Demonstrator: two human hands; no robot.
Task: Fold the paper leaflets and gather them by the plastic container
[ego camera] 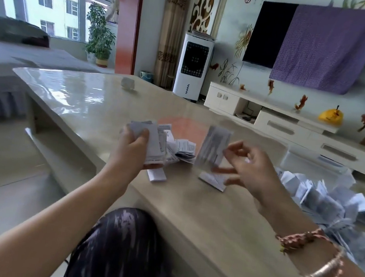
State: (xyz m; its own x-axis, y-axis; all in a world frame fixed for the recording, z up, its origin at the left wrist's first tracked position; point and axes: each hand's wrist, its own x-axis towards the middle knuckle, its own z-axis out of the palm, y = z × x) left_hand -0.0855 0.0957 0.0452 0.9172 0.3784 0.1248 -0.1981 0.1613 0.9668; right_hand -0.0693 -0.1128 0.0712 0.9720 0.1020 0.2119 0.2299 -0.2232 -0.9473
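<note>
Gripping a leaflet stack (153,141), left hand (133,148) raised, right hand (250,169) seemingly pinching a blurred leaflet (212,149)

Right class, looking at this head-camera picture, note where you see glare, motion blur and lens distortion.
Head view: window daylight throws bright glare across the glossy beige table top; the right hand and the grey printed leaflet it pinches are smeared by motion, as is the heap of white unfolded leaflets; the wide lens bends the table edge and stretches the purple cloth.
</note>
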